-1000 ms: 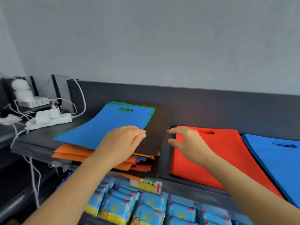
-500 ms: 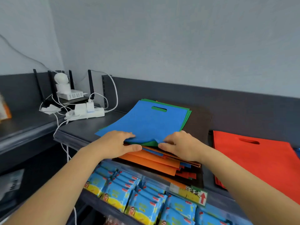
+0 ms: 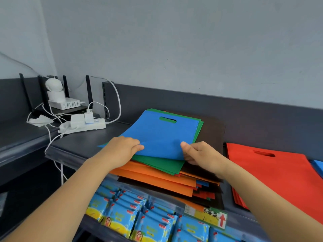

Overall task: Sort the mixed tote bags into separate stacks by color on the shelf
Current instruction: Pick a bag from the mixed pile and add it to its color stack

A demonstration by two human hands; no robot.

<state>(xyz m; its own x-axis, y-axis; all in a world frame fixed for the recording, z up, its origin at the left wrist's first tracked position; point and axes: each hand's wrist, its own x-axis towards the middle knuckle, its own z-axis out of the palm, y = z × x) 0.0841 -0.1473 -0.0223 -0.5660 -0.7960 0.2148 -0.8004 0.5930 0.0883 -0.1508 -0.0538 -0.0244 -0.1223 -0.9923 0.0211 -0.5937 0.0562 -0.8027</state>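
Head view of a dark grey shelf (image 3: 83, 145) carrying a mixed pile and sorted stacks. A flat blue non-woven tote bag (image 3: 157, 135) with a die-cut handle slot lies on top of the mixed pile, at the middle of the shelf. The left hand (image 3: 122, 149) holds its near left edge, fingers curled over the fabric. The right hand (image 3: 201, 156) pinches its near right corner, thumb on top and fingers tucked beneath, so that each grip is closed on the same bag and the near edge is raised slightly off the layer below.

Directly under it lie green tote bags (image 3: 160, 163), then orange tote bags (image 3: 153, 177), with a dark brown tote bag (image 3: 211, 135) showing at the far right of the pile and red, blue and brown edges below. To the right, apart from the pile, lies a stack of red tote bags (image 3: 272, 172); further right, at the frame edge, a stack of blue tote bags (image 3: 319, 165).

At far left sit a white power strip (image 3: 85, 125) with plugged cables and a white router (image 3: 66, 104). Blue snack packets (image 3: 139, 220) fill the lower shelf, beside a yellow price label (image 3: 209, 217).
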